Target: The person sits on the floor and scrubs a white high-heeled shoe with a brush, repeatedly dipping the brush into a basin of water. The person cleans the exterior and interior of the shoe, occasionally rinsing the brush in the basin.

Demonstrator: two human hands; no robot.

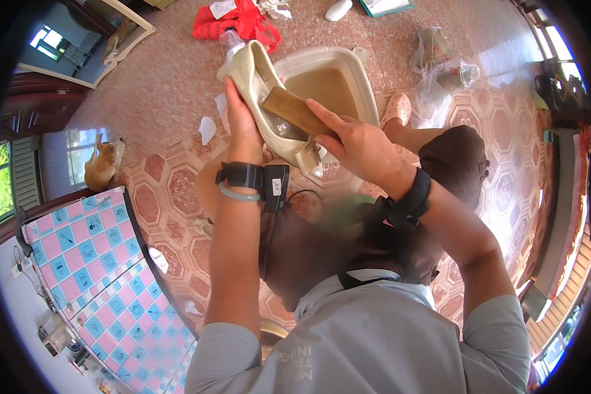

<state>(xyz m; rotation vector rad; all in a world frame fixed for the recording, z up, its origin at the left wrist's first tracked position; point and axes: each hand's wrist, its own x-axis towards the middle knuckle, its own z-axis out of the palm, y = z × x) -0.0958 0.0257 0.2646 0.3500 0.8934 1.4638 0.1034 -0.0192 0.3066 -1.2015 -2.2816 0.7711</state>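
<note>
A cream slip-on shoe (247, 79) with a bow-like trim at one end is held up in my left hand (244, 118), fingers around its side. My right hand (369, 147) grips a brown flat-backed block, probably a scrubbing brush (288, 109), its index finger laid along the back. The block lies across the shoe's opening, and its underside is hidden. Just beyond the shoe stands a pale plastic basin (373, 96) of murky brown water (325, 88), partly covered by the shoe and hands.
A red bag (234, 22) and a clear plastic bag (438, 64) lie on the tiled floor. My foot in a pink clog (397, 109) is right of the basin. A dog (103, 162) lies at left, near a pink-and-blue checked surface (108, 285). A framed mirror (123, 54) stands upper left.
</note>
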